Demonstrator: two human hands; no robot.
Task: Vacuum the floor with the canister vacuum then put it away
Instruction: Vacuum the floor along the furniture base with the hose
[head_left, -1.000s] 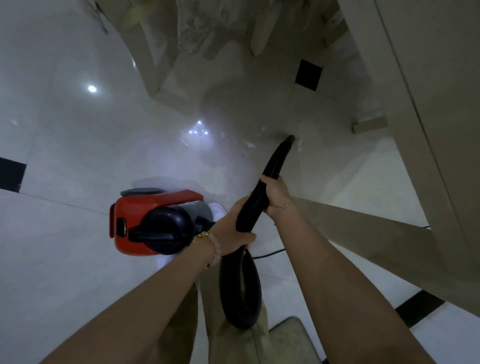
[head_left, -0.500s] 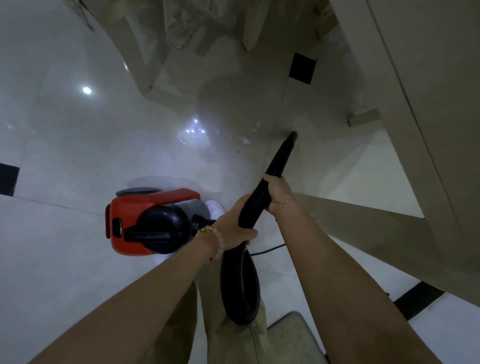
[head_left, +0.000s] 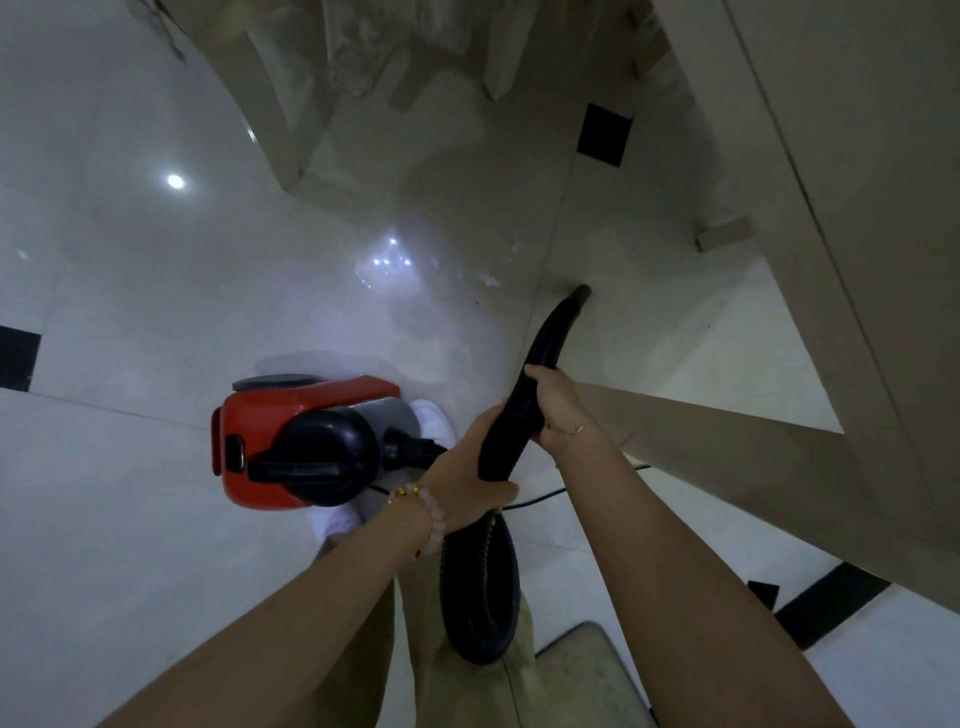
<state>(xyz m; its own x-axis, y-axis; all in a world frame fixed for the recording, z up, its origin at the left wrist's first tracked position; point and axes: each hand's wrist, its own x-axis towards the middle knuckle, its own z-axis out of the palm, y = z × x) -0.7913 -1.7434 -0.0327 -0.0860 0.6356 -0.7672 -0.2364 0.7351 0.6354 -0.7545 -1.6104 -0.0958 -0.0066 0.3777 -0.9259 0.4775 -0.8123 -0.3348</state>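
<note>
nozzle (head_left: 581, 294) edged forward (tip blurred), hose (head_left: 480, 587) overlapping trousers

1. Red canister vacuum (head_left: 291, 441), standing on the pale tiled floor (head_left: 130, 519).
2. Black ribbed hose (head_left: 480, 587), looping down from the hands.
3. Left hand (head_left: 467, 467), wrapped around the hose.
4. Right hand (head_left: 558, 408), gripping higher up.
5. Nozzle (head_left: 558, 327), tip at the floor.
6. White shoes (head_left: 434, 418), beside the canister.

A pale pink beaded bracelet with gold charms (head_left: 428, 519) is worn on the bare left arm; a thin gold chain bracelet (head_left: 574, 431), khaki trousers (head_left: 457, 675) and white shoes (head_left: 434, 418) are also worn.
</note>
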